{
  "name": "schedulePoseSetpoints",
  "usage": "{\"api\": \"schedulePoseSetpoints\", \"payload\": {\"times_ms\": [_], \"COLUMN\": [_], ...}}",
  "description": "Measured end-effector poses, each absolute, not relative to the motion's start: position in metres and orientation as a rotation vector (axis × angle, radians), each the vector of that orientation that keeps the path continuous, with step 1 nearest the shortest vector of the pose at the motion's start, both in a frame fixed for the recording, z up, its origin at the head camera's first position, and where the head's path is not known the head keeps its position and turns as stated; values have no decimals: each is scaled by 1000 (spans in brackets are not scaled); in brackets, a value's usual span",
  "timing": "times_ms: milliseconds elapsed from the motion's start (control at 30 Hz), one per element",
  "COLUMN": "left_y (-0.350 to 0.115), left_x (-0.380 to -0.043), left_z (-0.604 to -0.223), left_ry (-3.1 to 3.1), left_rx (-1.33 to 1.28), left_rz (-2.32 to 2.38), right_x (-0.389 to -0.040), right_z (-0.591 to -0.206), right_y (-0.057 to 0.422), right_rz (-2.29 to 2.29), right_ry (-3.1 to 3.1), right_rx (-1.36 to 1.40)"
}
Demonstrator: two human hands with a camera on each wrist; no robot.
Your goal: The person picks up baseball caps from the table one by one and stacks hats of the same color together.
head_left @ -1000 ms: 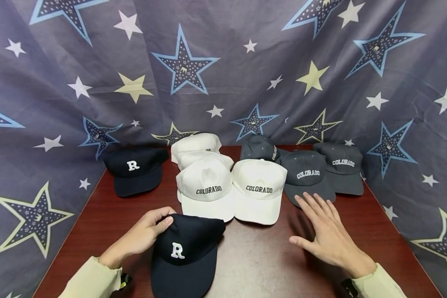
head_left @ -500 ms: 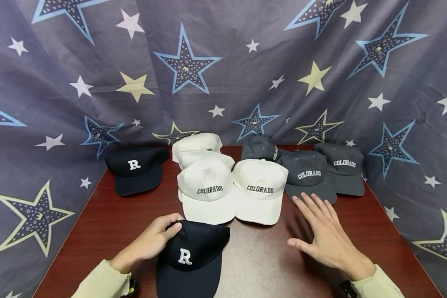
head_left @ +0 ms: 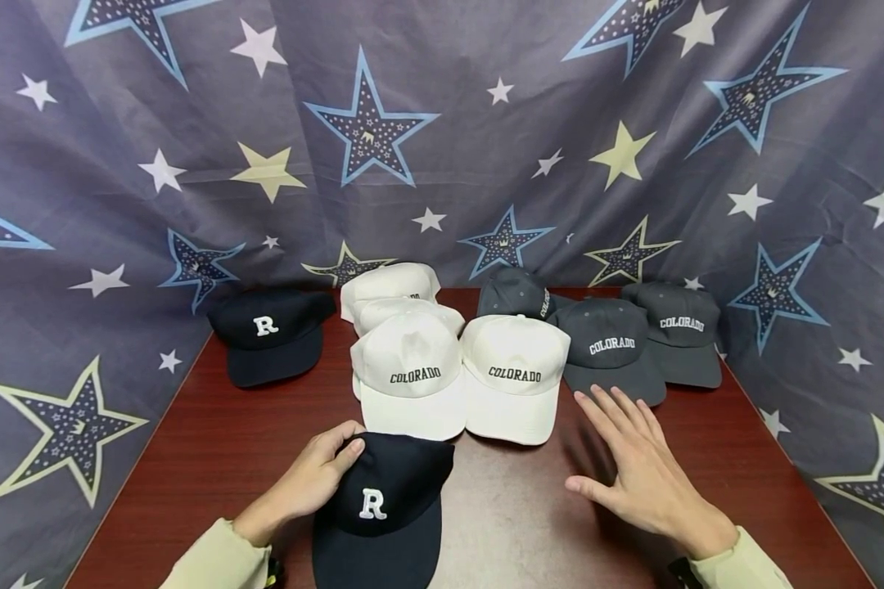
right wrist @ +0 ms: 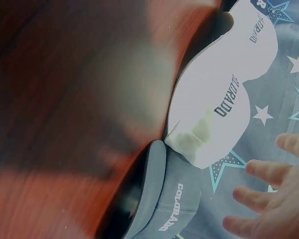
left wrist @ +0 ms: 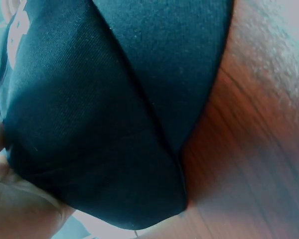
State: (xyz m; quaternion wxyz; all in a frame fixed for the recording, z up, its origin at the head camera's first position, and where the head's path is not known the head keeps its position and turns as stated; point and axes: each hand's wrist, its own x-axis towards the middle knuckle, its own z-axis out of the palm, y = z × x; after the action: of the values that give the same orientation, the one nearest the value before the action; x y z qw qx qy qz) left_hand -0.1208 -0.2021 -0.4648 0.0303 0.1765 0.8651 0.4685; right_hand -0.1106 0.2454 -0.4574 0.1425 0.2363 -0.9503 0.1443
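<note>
My left hand pinches the crown of a black cap with a white R on its front, at the near middle of the table. The thumb lies on the crown's outside; the other fingers are mostly hidden behind it. In the left wrist view that black cap fills much of the picture, its brim over the wood. With fingers spread and nothing held, my right hand hovers near the brim of a dark grey Colorado cap. The right wrist view shows the fingers apart from the caps.
Several white Colorado caps cluster mid-table. Other dark grey caps stand behind at the right. A second black R cap sits at the far left. Behind the reddish-brown table hangs a star-patterned cloth.
My left hand and the black cap have shifted a little to the right, slowing in the last half second. My right hand has barely moved, and the other caps stay put.
</note>
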Motion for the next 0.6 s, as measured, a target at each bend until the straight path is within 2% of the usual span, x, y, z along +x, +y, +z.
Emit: {"api": "schedulePoseSetpoints", "payload": {"times_ms": [600], "left_y": [-209], "left_x": [-127], "left_z": [-470], "left_ry": [2781], "left_rx": [581], "left_rz": [1429], "right_x": [-106], "right_z": [-467], "right_y": [238], "right_rz": [464], "right_ry": [-2725], "right_rx": [731]}}
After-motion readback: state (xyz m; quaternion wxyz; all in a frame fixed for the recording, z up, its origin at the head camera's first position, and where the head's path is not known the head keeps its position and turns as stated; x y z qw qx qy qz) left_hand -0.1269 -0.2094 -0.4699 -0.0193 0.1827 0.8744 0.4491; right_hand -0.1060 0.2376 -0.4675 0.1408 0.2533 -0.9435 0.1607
